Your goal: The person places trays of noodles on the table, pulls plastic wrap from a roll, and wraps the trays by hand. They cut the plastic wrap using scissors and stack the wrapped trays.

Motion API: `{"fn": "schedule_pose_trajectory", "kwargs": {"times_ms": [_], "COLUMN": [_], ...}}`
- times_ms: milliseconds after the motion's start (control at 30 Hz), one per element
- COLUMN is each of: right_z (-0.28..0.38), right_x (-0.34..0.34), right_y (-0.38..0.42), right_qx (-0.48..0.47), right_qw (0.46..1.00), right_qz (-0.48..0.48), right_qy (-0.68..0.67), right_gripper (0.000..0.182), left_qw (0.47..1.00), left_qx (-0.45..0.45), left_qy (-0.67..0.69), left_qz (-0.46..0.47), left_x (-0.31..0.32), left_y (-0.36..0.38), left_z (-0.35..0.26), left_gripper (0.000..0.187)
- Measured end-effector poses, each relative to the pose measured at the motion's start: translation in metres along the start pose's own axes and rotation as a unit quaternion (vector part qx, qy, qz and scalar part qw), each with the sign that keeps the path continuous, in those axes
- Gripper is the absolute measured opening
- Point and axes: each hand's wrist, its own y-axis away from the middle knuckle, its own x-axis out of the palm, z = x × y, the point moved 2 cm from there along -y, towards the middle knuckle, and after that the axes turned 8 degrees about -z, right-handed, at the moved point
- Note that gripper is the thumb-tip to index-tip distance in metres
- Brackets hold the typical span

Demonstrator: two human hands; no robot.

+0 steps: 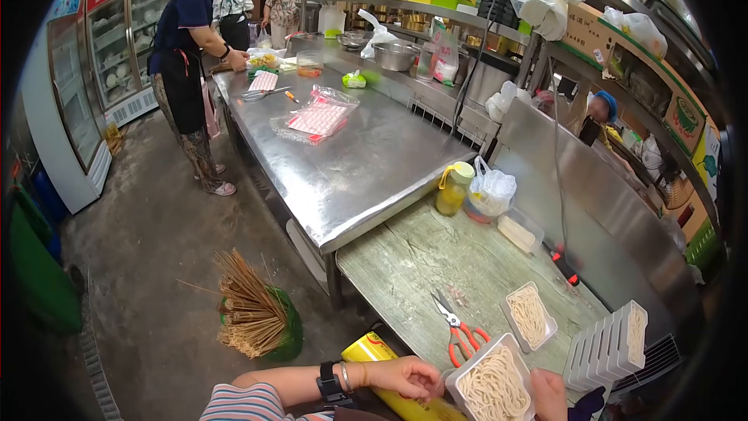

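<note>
A white tray of pale noodles [493,387] is tilted up at the near edge of the worktable. My right hand [548,394] grips its right side. My left hand [413,376], with a black watch and bracelets at the wrist, is by the tray's left side, fingers curled; whether anything is between them is too small to tell. Beyond the tray, orange-handled scissors [460,330] lie on the greenish worktable [413,253]. A second tray of noodles [530,316] sits to their right. Farther right stands a leaning stack of white trays [604,349].
A green bin of thin sticks [288,327] stands on the floor at left. Behind are a steel table [343,179], a yellow-lidded jar [454,189], a clear container [520,231] and a bagged bowl [489,191]. A person in an apron [183,62] works at the far end.
</note>
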Motion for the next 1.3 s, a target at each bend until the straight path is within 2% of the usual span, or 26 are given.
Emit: {"fn": "schedule_pose_trajectory", "kwargs": {"times_ms": [167, 233, 267, 333, 367, 433, 533, 600, 633, 667, 733, 767, 833, 933, 1167, 1233, 1267, 1300], "right_z": [0.024, 0.038, 0.032, 0.017, 0.014, 0.010, -0.004, -0.004, -0.019, -0.035, -0.017, -0.015, -0.008, 0.005, -0.006, -0.011, -0.014, -0.016], "right_x": [0.010, 0.013, 0.013, 0.012, 0.010, 0.008, 0.006, 0.009, 0.007, 0.002, 0.014, 0.013, 0.016, 0.019, 0.026, 0.028, 0.029, 0.029], "right_y": [0.008, 0.013, 0.011, 0.009, 0.009, 0.008, 0.007, 0.007, 0.002, 0.001, 0.009, 0.010, 0.009, 0.011, 0.005, 0.007, 0.008, 0.010], "right_qx": [-0.006, 0.008, 0.007, 0.001, 0.002, 0.011, 0.016, -0.045, -0.059, -0.068, -0.093, -0.067, -0.132, -0.166, -0.168, -0.157, -0.155, -0.133], "right_qw": [1.000, 0.993, 0.993, 1.000, 1.000, 0.998, 0.998, 0.996, 0.996, 0.995, 0.991, 0.993, 0.978, 0.967, 0.953, 0.958, 0.958, 0.959], "right_qz": [-0.022, -0.034, -0.033, -0.004, -0.004, 0.016, 0.000, 0.006, 0.041, 0.074, 0.084, 0.075, 0.138, 0.165, 0.206, 0.215, 0.217, 0.229], "right_qy": [0.004, 0.110, 0.109, 0.029, 0.028, 0.061, 0.056, 0.077, 0.053, 0.028, 0.057, 0.059, 0.081, 0.103, 0.147, 0.104, 0.104, 0.106], "right_gripper": [0.032, 0.033, 0.033, 0.033, 0.033, 0.032, 0.031, 0.030, 0.023, 0.020, 0.023, 0.023, 0.022, 0.022, 0.023, 0.024, 0.024, 0.023], "left_qw": [0.994, 0.968, 0.968, 0.942, 0.942, 0.916, 0.898, 0.900, 0.919, 0.907, 0.897, 0.882, 0.879, 0.863, 0.855, 0.888, 0.889, 0.911], "left_qx": [0.079, 0.178, 0.177, 0.215, 0.214, 0.270, 0.260, 0.243, 0.214, 0.233, 0.261, 0.289, 0.283, 0.310, 0.330, 0.289, 0.288, 0.228], "left_qy": [-0.069, -0.161, -0.162, -0.246, -0.246, -0.292, -0.343, -0.333, -0.288, -0.311, -0.331, -0.350, -0.362, -0.387, -0.399, -0.344, -0.342, -0.317], "left_qz": [-0.010, -0.073, -0.075, -0.075, -0.075, -0.058, -0.087, -0.142, -0.163, -0.161, -0.133, -0.131, -0.126, -0.094, 0.009, 0.102, 0.100, 0.130], "left_x": [0.001, -0.005, -0.007, -0.010, -0.011, -0.011, -0.012, -0.017, -0.019, -0.021, -0.015, -0.014, -0.010, -0.001, 0.013, 0.017, 0.018, 0.019], "left_y": [-0.001, -0.003, -0.003, -0.004, -0.004, -0.003, 0.003, 0.004, 0.005, 0.003, 0.000, -0.002, -0.002, -0.005, -0.030, -0.038, -0.039, -0.041], "left_z": [-0.019, -0.020, -0.021, -0.026, -0.027, -0.034, -0.048, -0.057, -0.054, -0.053, -0.061, -0.066, -0.074, -0.084, -0.106, -0.108, -0.109, -0.108], "left_gripper": [0.006, 0.006, 0.006, 0.010, 0.010, 0.013, 0.012, 0.010, 0.010, 0.010, 0.010, 0.012, 0.012, 0.013, 0.012, 0.009, 0.009, 0.010]}}
